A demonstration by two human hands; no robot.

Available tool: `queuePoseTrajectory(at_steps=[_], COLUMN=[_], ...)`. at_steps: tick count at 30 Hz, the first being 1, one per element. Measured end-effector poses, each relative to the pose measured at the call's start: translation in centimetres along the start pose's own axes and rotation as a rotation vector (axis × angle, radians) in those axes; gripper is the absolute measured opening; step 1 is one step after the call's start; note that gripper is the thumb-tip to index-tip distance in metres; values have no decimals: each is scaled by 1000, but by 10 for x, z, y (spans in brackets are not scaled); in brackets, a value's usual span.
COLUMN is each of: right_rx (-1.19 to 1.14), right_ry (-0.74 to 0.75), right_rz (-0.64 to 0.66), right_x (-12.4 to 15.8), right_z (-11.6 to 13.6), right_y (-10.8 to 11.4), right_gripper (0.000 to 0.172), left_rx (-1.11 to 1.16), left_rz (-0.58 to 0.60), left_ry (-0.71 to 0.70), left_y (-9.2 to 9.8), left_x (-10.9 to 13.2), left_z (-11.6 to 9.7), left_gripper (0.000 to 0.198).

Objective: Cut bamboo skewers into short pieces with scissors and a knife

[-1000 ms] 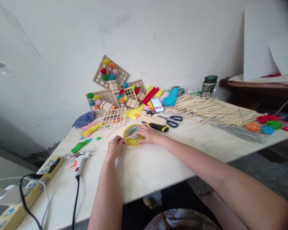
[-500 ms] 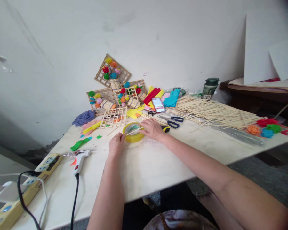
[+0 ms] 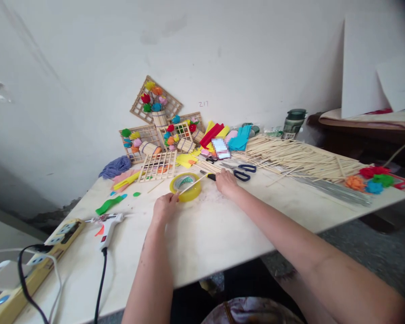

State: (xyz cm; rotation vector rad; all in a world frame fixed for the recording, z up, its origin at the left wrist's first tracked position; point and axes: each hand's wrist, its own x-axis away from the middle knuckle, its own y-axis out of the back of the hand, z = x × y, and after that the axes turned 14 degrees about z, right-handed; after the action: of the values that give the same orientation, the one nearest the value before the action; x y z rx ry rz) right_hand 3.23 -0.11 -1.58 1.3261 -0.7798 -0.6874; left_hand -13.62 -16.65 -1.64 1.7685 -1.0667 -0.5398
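My left hand (image 3: 164,208) pinches one end of a thin bamboo stick (image 3: 193,184) that lies across a yellow roll of tape (image 3: 185,186) on the white table (image 3: 222,234). My right hand (image 3: 226,181) is just right of the roll, its fingers curled over the yellow and black handle of a cutter (image 3: 209,176) that lies on the table. Blue-handled scissors (image 3: 245,171) lie right behind that hand.
A glue gun (image 3: 106,223) and a power strip (image 3: 30,270) lie at the left. Lattice frames with paper flowers (image 3: 157,126) lean on the wall. A heap of bamboo sticks (image 3: 300,157) and paper flowers (image 3: 371,177) cover the right side. A green bottle (image 3: 294,120) stands behind.
My right hand has left the tape roll and moved right and back onto the cutter. The left hand keeps hold of the stick, whose free end has risen over the roll.
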Motion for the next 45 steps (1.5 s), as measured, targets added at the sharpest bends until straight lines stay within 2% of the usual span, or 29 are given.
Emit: queuePoseTrajectory(at_steps=[5,10,13,19,26,30,33,35,39,41,45], right_rx=[22,-16,-96,-486,-841,-1214,-1461,-1535,-1500,-1431,-1117], right_ry=[34,77,45,-20,136,247,267,236,177,155,294], right_rz=[-34,-107,-109,-38,-17,146,306,314,144,114,135], right_x=[3,4,4,1,3,15,18,14,3,4,22], right_z=[3,5,4,-4,-4,9,17,18,11,8,9], right_y=[-5,-7,-2,2,-5,-7,-10,-11,-10,-8,-2], right_gripper=[33,37,37,39,33,28,23,19,19,24,36], left_rx=[41,30,-4,-25,-80,-70,-63,-72,-86,-82,-84], left_rz=[11,-50,-83,-94,-82,-86,-89,-95,-106,-113,-106], left_ry=[23,43,44,63,82,88,88,89,91,88,95], left_y=[-2,-4,-4,-4,-2,-1,-1,-2,-5,-7,-7], left_x=[4,-3,-9,-14,-11,-8,-6,-6,-7,-8,-9], left_z=[-6,-4,-2,-2,-4,-5,-6,-7,-9,-10,-12], left_gripper=[49,47,45,45,46,45,44,45,45,45,45])
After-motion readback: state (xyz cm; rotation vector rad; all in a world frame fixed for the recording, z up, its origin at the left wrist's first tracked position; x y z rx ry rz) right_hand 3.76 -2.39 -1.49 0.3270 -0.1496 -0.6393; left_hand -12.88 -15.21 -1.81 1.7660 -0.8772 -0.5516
